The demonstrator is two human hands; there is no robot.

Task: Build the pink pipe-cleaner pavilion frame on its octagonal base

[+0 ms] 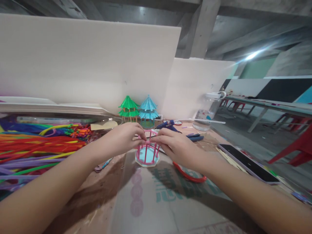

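Note:
A small pink pavilion frame [146, 154] stands upright on a pale blue, many-sided base with a light rim. Its thin pink posts rise to a pink ring at the top. From the left, my left hand [126, 138] pinches the top of the frame between thumb and fingers. My right hand [174, 141] has its fingertips closed at the top right of the same frame. Part of the ring is hidden behind my fingers. Just behind stand a green model pavilion [128, 106] and a blue model pavilion [148, 109], both with tiered roofs.
Bundles of coloured pipe cleaners [44, 146] lie at left. Red-handled scissors [190, 174] rest by my right forearm, on printed cardboard [146, 208]. A dark blue glue gun [167, 124], pliers [195, 138], a water bottle [204, 113] and a phone [247, 162] are around.

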